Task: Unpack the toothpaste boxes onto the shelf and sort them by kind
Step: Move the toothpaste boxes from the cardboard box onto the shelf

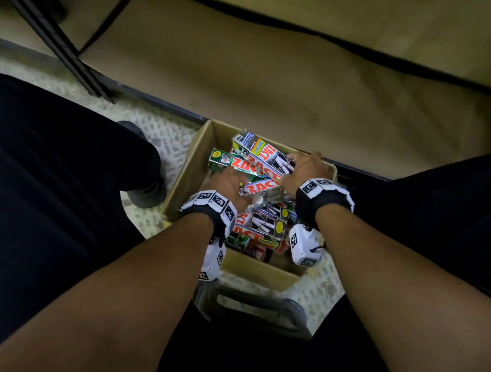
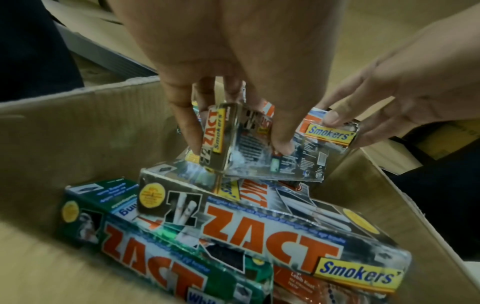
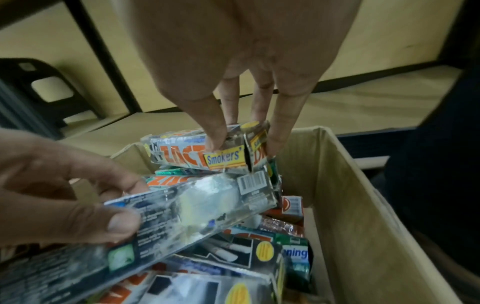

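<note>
Cardboard carton (image 1: pixel 193 162) sits on the patterned floor between the person's knees, top open, far rim close against the dark front edge of the shelf (image 1: pixel 280 77). Shelf board above that edge is bare tan, wide open room across it; black upright at its left end. Inside the carton walls the room is tight: toothpaste boxes are piled crosswise up to about rim height.

Left hand (image 1: pixel 230 184): grip pinching one silver Smokers' box (image 1: pixel 263 192) at its near end, thumb on one face, fingers on the other (held tilted above the pile). Right hand (image 1: pixel 302 169): grip pinching the end of another silver Smokers' box (image 1: pixel 261 152), fingertips on both long sides, that box lying across the far part of the pile near the far rim.

Count, as far as visible: two boxes in hand, at least two more silver Smokers' ones loose, at least two green ones (image 1: pixel 225 161), some orange-red ones underneath (number unclear, buried)
</note>
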Demonstrator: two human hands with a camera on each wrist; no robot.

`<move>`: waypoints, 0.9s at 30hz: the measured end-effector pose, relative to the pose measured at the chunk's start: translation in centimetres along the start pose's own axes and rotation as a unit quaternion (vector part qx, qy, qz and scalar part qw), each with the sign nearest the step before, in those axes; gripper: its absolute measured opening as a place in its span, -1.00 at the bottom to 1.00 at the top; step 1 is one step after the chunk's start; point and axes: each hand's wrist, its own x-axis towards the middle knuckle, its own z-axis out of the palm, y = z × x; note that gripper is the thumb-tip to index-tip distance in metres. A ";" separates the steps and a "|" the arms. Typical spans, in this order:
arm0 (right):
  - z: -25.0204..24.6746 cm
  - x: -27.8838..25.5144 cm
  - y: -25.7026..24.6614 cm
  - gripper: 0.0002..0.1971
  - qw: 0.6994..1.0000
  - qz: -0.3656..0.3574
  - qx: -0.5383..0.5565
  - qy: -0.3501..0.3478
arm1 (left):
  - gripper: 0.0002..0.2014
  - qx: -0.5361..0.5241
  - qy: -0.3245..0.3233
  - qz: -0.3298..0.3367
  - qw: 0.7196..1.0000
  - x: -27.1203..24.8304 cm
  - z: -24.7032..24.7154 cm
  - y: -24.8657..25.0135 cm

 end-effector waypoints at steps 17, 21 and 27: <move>3.0 -3.2 1.7 -0.91 0.928 0.164 0.326 -0.069 | -0.84 -0.337 0.055 -0.182 0.922 -2.3 0.2 -3.3; 3.8 -3.1 1.6 -0.67 0.923 0.164 0.334 -0.100 | -0.76 -0.348 0.049 -0.200 0.915 -2.2 0.3 -3.9; 5.3 -3.1 1.4 -0.21 0.955 0.125 0.248 -0.101 | -0.65 -0.308 -0.007 -0.213 0.927 -1.3 0.4 -2.6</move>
